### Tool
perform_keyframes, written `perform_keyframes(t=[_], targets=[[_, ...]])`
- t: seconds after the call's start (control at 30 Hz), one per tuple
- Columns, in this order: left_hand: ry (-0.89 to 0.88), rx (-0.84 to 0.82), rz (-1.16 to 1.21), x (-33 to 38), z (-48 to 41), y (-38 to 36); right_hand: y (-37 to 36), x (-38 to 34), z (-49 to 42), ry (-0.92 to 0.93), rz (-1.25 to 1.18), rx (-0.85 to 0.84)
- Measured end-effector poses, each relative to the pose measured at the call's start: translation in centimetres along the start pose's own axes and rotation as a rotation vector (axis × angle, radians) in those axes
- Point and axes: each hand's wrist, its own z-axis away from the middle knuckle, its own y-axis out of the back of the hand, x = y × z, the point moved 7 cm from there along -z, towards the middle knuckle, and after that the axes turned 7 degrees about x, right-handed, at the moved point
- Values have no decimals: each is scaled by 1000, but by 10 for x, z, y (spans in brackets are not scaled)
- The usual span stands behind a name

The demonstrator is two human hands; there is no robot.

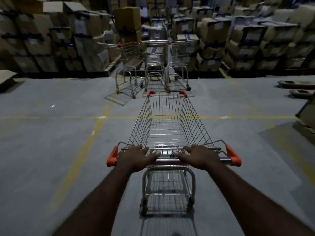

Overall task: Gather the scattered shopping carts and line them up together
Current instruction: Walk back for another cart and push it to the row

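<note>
While atop the cart handle (170, 160), left hand (136, 157), right hand (197, 156), fingers (138, 148) uncurled beyond it.

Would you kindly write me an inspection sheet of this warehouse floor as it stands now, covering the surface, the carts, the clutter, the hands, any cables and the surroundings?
Surface: grey concrete floor marked with yellow lines.
Job's things: near cart, basket empty, pointing at three carts parked side by side ahead; the leftmost stands askew.
Clutter: flattened cardboard at the left edge; low flat objects at right, too dim to identify.
Grippers: left hand and right hand both rest on the handle bar, fingers laid forward over it.
Cables: nothing seen.
Surroundings: stacked cardboard boxes on both sides; dim light.
</note>
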Motion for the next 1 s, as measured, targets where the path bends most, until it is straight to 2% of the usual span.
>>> perform_keyframes(t=[0.13, 0.53, 1.0], targets=[[-85, -28, -28, 24, -93, 9, 19, 37, -73, -48, -5, 15], [-144, -71, -13, 95, -325, 40, 73, 145, -260, -160, -14, -6], [-396, -102, -54, 170, -614, 81, 137, 249, -475, -405, -56, 70]])
